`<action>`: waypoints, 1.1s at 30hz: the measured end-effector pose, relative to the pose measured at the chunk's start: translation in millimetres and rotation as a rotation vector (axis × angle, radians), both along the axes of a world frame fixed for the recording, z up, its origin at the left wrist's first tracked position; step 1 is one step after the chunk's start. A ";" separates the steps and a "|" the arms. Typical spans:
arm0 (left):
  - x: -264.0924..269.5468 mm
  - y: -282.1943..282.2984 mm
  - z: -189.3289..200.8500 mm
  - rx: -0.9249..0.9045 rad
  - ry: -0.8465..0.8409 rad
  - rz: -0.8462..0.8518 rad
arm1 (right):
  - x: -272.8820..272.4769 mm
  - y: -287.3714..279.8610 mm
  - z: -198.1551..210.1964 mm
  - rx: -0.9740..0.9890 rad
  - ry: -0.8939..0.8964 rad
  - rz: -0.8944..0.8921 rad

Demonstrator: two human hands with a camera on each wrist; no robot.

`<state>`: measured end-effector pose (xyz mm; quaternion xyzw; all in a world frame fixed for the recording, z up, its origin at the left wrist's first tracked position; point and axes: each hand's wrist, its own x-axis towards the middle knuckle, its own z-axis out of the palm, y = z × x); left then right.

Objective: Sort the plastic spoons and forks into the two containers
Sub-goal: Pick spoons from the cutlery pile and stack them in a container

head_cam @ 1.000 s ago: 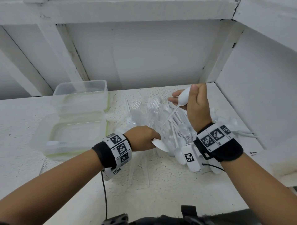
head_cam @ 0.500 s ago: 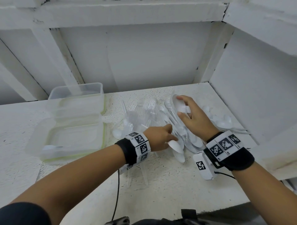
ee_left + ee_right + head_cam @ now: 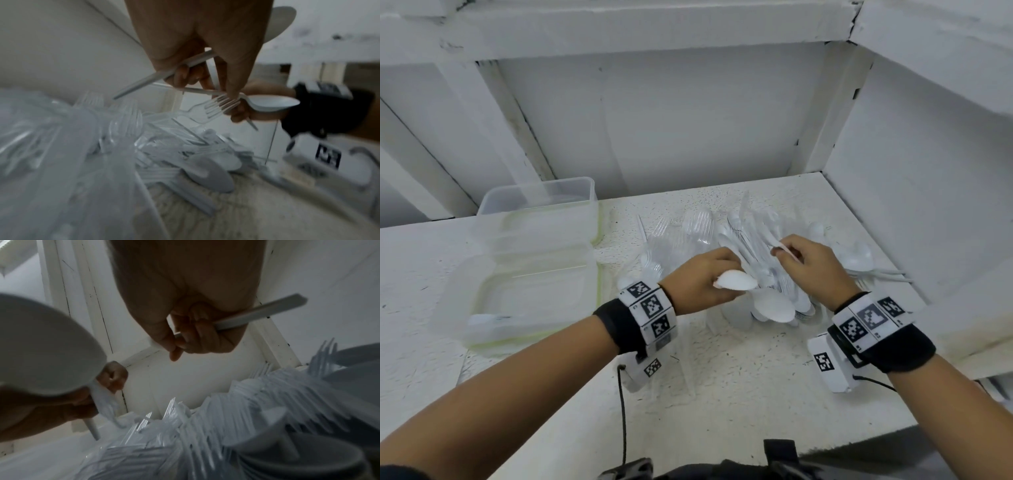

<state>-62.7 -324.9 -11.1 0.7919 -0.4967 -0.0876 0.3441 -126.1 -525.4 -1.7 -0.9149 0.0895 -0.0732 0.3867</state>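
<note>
While both hands work over the pile, the setting is a white speckled shelf surface (image 3: 722, 394) boxed in by white painted back wall (image 3: 688, 130) and right side wall (image 3: 928, 222). Far left of the fingers: two clear containers with green-edged rims, touching end to end. Rear container (image 3: 537, 202) looks empty, can't confirm through the plastic. Front container (image 3: 530, 294) has something pale lying along its near-left wall, too blurred to tell spoon from fork. Left hand (image 3: 698, 284) is curled tight around white spoon handles; one spoon bowl (image 3: 734, 280) sticks out past the thumb side toward the person. Left wrist view shows at least two handles (image 3: 164, 73) crossing under the closed fingers (image 3: 185, 76); exact count unclear. Between and under both hands: the mixed pile of cutlery (image 3: 763, 274), clear forks (image 3: 688, 226) toward the left and back, white spoons (image 3: 774, 305) stacked at the front, just below the left fingertips. Right hand (image 3: 815, 267) hovers over the pile's right half, fingers closed on a single white spoon handle (image 3: 246, 314); thumb and forefinger pinch it, other fingers folded in. More loose spoons (image 3: 859, 260) lie just right of that hand, against the side wall. Marker wristbands with camera units on both wrists.
</note>
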 end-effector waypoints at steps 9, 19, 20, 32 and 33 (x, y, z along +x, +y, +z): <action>8.8 22.1 -1.5 0.288 -0.005 0.134 | 3.6 12.1 -13.9 -0.007 0.121 0.089; 22.3 46.4 12.3 0.388 0.164 0.289 | -9.1 7.8 -8.5 -0.465 0.351 0.404; 24.1 49.3 13.1 0.346 0.237 0.357 | -11.9 8.3 -8.2 -0.550 0.381 0.466; 20.4 43.8 11.4 0.212 0.437 0.419 | -20.8 3.8 -35.8 -0.859 0.270 0.593; 19.7 43.1 11.5 0.217 0.435 0.415 | -22.8 4.0 -32.9 -0.805 0.228 0.608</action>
